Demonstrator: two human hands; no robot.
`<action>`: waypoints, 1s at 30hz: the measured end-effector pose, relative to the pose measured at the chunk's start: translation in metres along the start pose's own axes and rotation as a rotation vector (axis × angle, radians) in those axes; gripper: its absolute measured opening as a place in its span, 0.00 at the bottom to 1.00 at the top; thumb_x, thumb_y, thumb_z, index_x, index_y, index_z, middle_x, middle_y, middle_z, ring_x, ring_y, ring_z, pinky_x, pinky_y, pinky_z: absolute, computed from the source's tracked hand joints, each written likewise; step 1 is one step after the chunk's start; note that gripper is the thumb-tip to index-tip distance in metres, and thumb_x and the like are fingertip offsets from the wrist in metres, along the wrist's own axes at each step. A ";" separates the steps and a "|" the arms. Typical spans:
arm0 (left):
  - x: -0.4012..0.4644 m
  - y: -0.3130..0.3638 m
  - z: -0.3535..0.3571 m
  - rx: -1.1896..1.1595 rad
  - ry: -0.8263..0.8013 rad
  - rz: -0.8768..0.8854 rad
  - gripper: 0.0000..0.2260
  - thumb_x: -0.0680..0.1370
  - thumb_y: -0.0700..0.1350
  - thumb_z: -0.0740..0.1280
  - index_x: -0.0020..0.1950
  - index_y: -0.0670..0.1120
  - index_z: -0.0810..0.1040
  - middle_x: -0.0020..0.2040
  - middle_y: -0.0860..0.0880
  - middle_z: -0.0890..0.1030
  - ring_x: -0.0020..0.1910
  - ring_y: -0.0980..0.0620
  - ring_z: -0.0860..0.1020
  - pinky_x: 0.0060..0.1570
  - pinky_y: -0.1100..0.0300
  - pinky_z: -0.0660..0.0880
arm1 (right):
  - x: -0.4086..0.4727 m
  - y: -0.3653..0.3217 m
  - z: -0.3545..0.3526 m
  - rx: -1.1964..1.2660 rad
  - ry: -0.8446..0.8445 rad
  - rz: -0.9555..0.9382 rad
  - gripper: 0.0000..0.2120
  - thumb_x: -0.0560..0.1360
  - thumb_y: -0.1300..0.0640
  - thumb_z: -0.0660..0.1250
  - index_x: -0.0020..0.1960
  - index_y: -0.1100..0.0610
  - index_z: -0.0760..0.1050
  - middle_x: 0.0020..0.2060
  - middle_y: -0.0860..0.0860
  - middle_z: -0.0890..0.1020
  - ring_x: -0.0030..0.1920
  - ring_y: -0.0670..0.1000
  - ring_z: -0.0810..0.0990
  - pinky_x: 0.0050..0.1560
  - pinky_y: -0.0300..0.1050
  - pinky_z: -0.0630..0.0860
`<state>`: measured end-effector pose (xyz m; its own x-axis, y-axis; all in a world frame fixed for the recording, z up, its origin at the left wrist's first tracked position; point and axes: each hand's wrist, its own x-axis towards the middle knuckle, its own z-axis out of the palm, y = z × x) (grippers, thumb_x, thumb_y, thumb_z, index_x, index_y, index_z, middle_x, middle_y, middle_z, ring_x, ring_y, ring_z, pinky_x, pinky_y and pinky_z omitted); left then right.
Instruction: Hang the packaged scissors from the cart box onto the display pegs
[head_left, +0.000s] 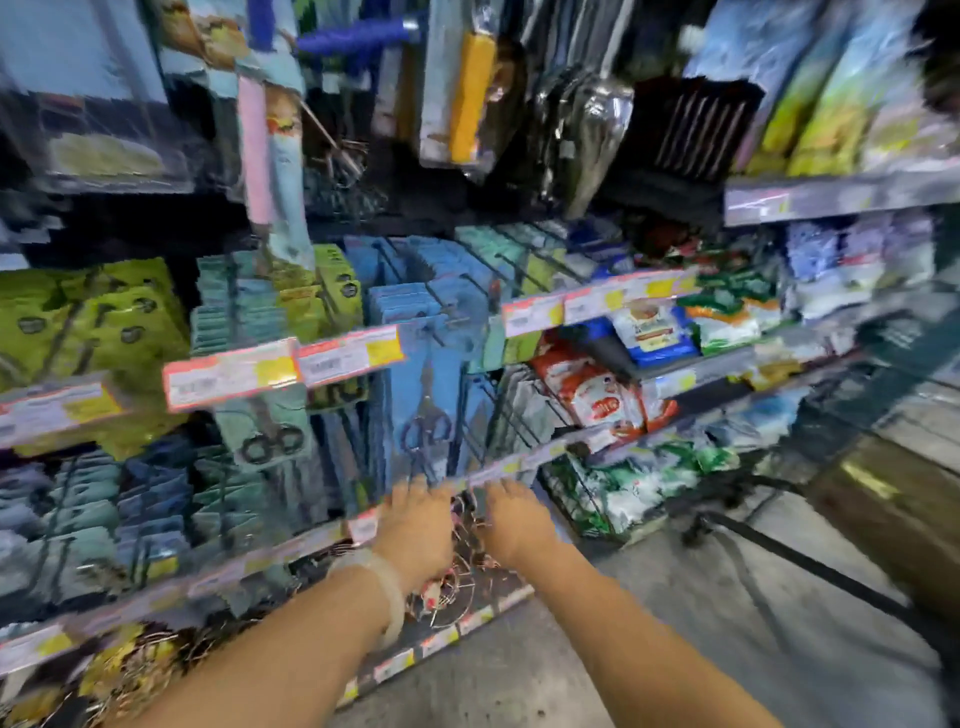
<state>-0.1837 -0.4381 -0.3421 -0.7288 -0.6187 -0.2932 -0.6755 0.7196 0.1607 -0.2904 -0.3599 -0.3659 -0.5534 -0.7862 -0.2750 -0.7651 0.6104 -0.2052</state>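
A store aisle with a grey concrete floor fills the blurred head view, and a display rack of pegs and shelves rises on the left and centre, edged with price label strips in white, red and yellow. Green packs hang at the far left, teal packs beside them, and rows of blue packaged scissors sit on the pegs in the middle. One blue packaged scissors card hangs facing outward with its long axis vertical, handles at the bottom and blades pointing up; a teal card to its left hangs the same way with dark handles low. Shelves to the right hold red, white, blue and green bags, and dark cart bars cross the floor at the right. Both arms reach forward to the rack below the blue card. The left hand, with a pale bangle on its wrist, and the right hand lie near each other with backs up, fingers extended toward a shelf edge; motion blur hides whether either grips anything. Wire items lie beneath them.
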 end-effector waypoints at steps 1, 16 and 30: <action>0.005 0.026 0.000 0.024 0.006 0.047 0.25 0.76 0.46 0.64 0.72 0.46 0.62 0.70 0.43 0.65 0.70 0.42 0.62 0.68 0.50 0.61 | -0.008 0.026 -0.007 -0.011 0.019 0.029 0.29 0.77 0.54 0.62 0.74 0.59 0.55 0.68 0.60 0.67 0.68 0.60 0.65 0.65 0.52 0.67; 0.051 0.400 0.037 0.264 -0.051 0.637 0.21 0.76 0.49 0.64 0.67 0.46 0.66 0.66 0.43 0.70 0.66 0.41 0.68 0.63 0.49 0.67 | -0.153 0.380 -0.073 0.056 0.085 0.632 0.22 0.76 0.54 0.64 0.66 0.61 0.63 0.63 0.60 0.69 0.63 0.62 0.69 0.59 0.56 0.71; 0.202 0.668 0.040 0.293 -0.168 0.850 0.21 0.77 0.46 0.63 0.68 0.44 0.64 0.68 0.42 0.66 0.69 0.41 0.64 0.68 0.48 0.64 | -0.093 0.637 -0.141 0.254 0.117 0.885 0.20 0.76 0.54 0.63 0.64 0.61 0.65 0.62 0.60 0.70 0.62 0.63 0.70 0.61 0.55 0.70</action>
<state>-0.7777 -0.0697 -0.3314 -0.9263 0.1941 -0.3230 0.1537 0.9772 0.1462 -0.7720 0.0884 -0.3388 -0.9416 -0.0197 -0.3361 0.0398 0.9848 -0.1692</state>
